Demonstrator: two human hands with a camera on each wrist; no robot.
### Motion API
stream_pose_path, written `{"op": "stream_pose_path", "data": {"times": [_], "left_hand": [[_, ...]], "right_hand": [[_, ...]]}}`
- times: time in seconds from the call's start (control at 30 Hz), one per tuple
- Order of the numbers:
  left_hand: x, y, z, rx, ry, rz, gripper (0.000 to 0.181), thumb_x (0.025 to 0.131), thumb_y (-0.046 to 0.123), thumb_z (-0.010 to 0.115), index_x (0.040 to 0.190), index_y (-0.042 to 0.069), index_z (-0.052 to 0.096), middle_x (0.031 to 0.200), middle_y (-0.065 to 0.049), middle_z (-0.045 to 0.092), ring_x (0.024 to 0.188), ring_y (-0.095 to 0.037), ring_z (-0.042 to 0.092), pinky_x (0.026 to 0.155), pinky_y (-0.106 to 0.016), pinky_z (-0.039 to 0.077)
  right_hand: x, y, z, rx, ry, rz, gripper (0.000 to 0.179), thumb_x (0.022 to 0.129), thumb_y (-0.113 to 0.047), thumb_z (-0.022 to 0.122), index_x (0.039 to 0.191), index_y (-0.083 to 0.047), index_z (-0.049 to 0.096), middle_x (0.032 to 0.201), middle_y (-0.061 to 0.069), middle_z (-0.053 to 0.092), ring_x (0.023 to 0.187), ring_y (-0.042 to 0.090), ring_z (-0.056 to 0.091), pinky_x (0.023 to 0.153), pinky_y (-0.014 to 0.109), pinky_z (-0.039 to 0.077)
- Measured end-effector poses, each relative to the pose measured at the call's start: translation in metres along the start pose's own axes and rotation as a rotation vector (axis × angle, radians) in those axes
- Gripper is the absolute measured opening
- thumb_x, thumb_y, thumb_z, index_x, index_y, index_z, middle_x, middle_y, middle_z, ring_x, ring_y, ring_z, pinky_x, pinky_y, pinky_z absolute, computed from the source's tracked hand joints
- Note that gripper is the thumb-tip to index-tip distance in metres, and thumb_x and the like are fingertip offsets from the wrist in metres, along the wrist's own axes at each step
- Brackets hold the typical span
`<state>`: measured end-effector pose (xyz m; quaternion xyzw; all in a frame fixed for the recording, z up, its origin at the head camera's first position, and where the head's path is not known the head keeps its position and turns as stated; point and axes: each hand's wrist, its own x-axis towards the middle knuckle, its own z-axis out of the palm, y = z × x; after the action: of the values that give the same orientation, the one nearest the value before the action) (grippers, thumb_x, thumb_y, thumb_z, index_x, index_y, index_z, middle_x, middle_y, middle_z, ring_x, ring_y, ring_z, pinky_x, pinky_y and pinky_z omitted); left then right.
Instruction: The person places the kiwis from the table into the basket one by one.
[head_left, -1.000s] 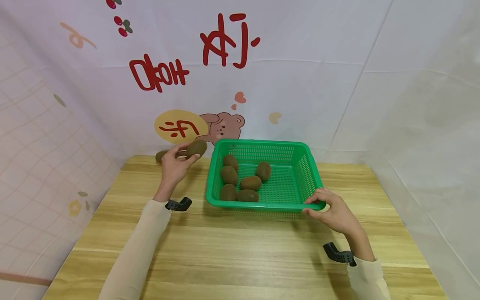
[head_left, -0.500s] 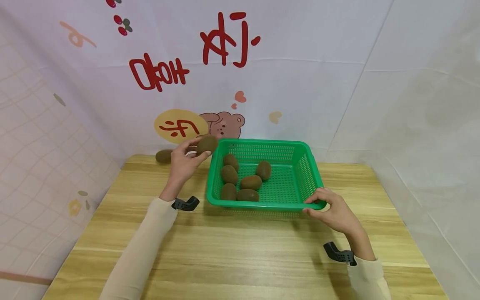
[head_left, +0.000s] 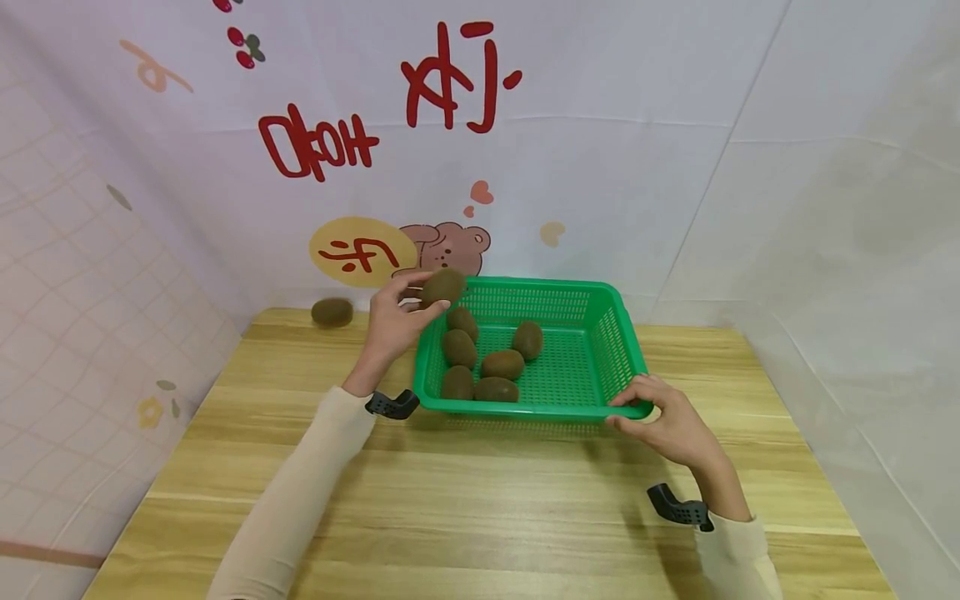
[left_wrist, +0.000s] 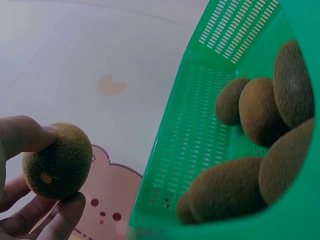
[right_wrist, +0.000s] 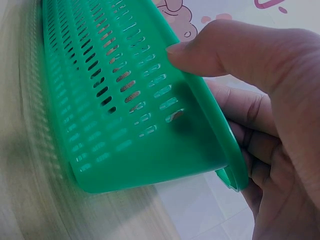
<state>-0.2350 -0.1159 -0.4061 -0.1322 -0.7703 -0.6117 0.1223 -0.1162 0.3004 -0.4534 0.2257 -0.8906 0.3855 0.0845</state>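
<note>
My left hand [head_left: 399, 323] pinches a brown kiwi [head_left: 444, 287] between thumb and fingers, raised over the far left corner of a green plastic basket [head_left: 555, 412]. In the left wrist view that kiwi [left_wrist: 60, 162] shows its stem end, beside the basket wall [left_wrist: 165, 140]. Several more kiwis lie inside, mostly on the left half, among them one kiwi [head_left: 528, 341] nearer the middle. My right hand [head_left: 671, 423] grips the near right corner of the rim; in the right wrist view the thumb [right_wrist: 210, 52] presses the outer side and the fingers curl over the inside.
Another kiwi [head_left: 332, 312] lies at the back left of the wooden table [head_left: 480, 508], close to the wall. A white printed cloth [head_left: 615, 183] rises directly behind the basket, and light walls stand at both sides.
My left hand has carried the kiwi rightward, from left of the basket to over its far left corner. The kiwi left on the table has come into full view. My right hand stays put.
</note>
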Motion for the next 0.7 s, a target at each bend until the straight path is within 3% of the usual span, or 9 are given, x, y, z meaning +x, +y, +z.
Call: {"op": "stream_pose_path", "data": {"times": [0.47,0.7], "left_hand": [[0.002,0.005,0.026,0.053,-0.028,0.003,0.048,0.088,0.017,0.083,0.133,0.011,0.067,0.136,-0.010,0.063,0.113,-0.030,0.063,0.097,-0.047,0.057],[0.001,0.004,0.029,0.005,-0.032,0.032,0.043,0.089,0.016,0.082,0.128,0.005,0.068,0.126,-0.017,0.065,0.110,-0.038,0.064,0.095,-0.051,0.058]], "right_hand": [[0.000,0.002,0.000,-0.004,-0.001,0.003,0.024,0.081,-0.009,0.087,0.096,-0.024,0.075,0.093,-0.007,0.066,0.087,0.009,0.055,0.079,0.018,0.045],[0.000,0.003,0.000,-0.009,-0.005,0.007,0.023,0.081,-0.009,0.087,0.096,-0.023,0.075,0.094,-0.008,0.065,0.087,0.008,0.054,0.080,0.018,0.045]]}}
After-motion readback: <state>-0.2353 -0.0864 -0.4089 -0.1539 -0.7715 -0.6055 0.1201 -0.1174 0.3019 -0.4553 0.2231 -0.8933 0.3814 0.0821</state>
